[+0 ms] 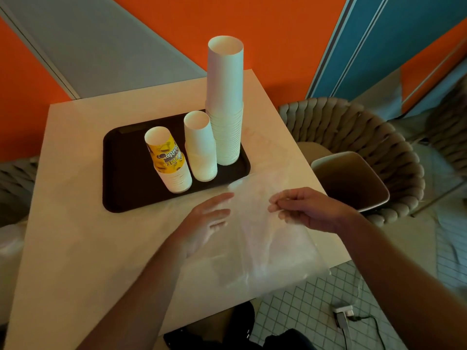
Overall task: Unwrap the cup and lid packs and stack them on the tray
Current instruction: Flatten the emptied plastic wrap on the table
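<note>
Left hand (207, 223), lower centre of the frame: fingers straight and spread, laid flat in or under the clear plastic wrapper (265, 238); nothing is gripped by it. Right hand (303, 208), just right of it: fingertips curled, the upper edge of the wrapper pinched. The wrapper is seen empty, draped from lower centre over the table's near right edge. Going left to right: a dark tray (121, 178) is set on the pale table (75, 223) at centre left; on it stand three inverted stacks, the printed yellow cup stack (169, 160), the short white cup stack (202, 147) just beside it, then the tall white cup stack (225, 102) at the tray's right end, the last two close enough that contact cannot be ruled out. No lids are visible. At centre right a bin (351, 180) rests on a woven chair (353, 127). Risks, as judged: the tall stack is narrow and high, and could be toppled if the film is swept upward or sideways toward the tray, since the wrapper's far corner lies next to the tray's right end. The neighbouring stacks would likely be knocked in turn. The film is slippery and partly overhanging; if the pinch is loosened it could slide to the floor instead of the bin. A reach across toward the bin should be kept low and away from the tray.
</note>
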Demonstrator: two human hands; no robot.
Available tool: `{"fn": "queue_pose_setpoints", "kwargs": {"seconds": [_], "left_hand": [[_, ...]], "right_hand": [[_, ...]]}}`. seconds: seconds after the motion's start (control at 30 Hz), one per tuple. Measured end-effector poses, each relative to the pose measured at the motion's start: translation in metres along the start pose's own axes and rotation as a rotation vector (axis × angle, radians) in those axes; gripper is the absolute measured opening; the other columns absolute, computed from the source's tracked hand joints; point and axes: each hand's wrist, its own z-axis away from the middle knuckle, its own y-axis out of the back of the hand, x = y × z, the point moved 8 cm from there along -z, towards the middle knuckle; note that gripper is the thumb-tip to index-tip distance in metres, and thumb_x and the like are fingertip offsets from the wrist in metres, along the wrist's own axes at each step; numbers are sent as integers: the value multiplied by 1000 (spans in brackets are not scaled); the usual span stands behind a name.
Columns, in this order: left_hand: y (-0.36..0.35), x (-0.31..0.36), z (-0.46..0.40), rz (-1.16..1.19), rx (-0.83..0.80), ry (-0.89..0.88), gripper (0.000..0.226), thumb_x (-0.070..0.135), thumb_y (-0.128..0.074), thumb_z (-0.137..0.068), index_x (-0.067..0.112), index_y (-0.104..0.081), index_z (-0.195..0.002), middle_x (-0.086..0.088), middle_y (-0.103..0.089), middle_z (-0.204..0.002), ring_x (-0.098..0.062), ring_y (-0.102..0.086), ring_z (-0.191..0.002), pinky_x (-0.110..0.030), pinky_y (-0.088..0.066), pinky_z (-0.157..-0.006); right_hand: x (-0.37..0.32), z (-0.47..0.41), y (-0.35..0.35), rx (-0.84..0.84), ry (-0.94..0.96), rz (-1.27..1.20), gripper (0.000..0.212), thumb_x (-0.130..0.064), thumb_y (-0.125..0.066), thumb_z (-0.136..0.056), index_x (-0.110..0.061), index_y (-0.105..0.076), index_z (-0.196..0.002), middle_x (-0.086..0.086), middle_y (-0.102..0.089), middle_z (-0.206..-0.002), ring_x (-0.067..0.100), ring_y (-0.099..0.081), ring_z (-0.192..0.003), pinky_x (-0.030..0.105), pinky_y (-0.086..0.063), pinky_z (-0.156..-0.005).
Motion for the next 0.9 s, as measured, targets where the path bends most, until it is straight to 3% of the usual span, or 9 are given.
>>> {"fn": "queue_pose_setpoints", "kwargs": {"seconds": [0.17, 0.3, 0.37, 0.43, 0.53, 0.63, 0.7, 0.8, 0.9], "left_hand": [[-17, 0, -41, -96, 102, -35, 44, -9, -76, -77, 25, -77, -106, -4, -68, -122, -23, -68, -102, -43, -51, -104], [-7, -1, -65, -336, 227, -87, 48, -1, -83, -72, 30, -72, -107, -2, -61, -131, -20, -63, -114, -38, -57, -95], [-3, -4, -70, -426, 269, -92, 52, 4, -83, -72, 27, -71, -117, 0, -62, -129, -18, -62, -115, -30, -57, -90], [-2, -6, -74, -467, 313, -100, 55, 5, -83, -73, 23, -69, -123, 2, -62, -128, -14, -60, -114, -21, -54, -84], [-2, -6, -74, -541, 354, -121, 57, 7, -83, -74, 20, -68, -127, 5, -62, -125, -9, -57, -113, -9, -44, -79], [-3, -11, -75, -484, 340, -104, 57, 6, -84, -75, 18, -67, -128, 5, -63, -124, -11, -59, -112, -31, -54, -97], [-4, -11, -74, -477, 337, -91, 58, 5, -84, -76, 15, -66, -130, 7, -60, -122, -11, -59, -110, -36, -55, -98], [-4, -12, -73, -379, 336, -55, 60, 3, -84, -76, 14, -64, -131, 4, -59, -125, -17, -64, -110, -37, -58, -92], [-5, -16, -73, -329, 345, -17, 59, -1, -81, -78, 14, -63, -132, 4, -56, -123, -12, -67, -96, -24, -61, -77]], "right_hand": [[-1, -18, 19, 86, -9, 182, 16, -3, -61, -97, -3, -71, -110, 15, -76, -102, 9, -63, -64, 18, -51, -58], [2, -22, 45, 386, 58, 419, 30, -4, -65, -95, -4, -63, -125, 18, -74, -104, 14, -63, -72, 19, -47, -61], [-2, -12, 50, 613, 158, 634, 36, -8, -62, -96, -11, -58, -132, 8, -69, -116, 18, -64, -92, 24, -50, -73], [-1, -2, 36, 721, 258, 815, 44, -10, -62, -96, -16, -52, -138, 4, -59, -129, 22, -58, -113, 33, -48, -93], [13, 4, -8, 633, 418, 959, 50, -13, -64, -94, -17, -49, -141, 4, -51, -143, 23, -48, -130, 34, -40, -108], [30, 4, -31, 583, 474, 1052, 51, -13, -66, -92, -15, -51, -140, 5, -49, -146, 25, -44, -135, 38, -38, -113], [39, 1, -32, 590, 465, 1073, 51, -14, -68, -91, -16, -52, -139, 6, -48, -148, 28, -42, -137, 46, -41, -113], [49, -2, -28, 622, 400, 1097, 54, -22, -66, -94, -18, -48, -145, 7, -39, -157, 30, -34, -146, 52, -38, -115], [59, -4, -28, 635, 335, 1114, 59, -31, -59, -100, -23, -36, -154, 3, -23, -167, 27, -18, -154, 50, -27, -123]]}}
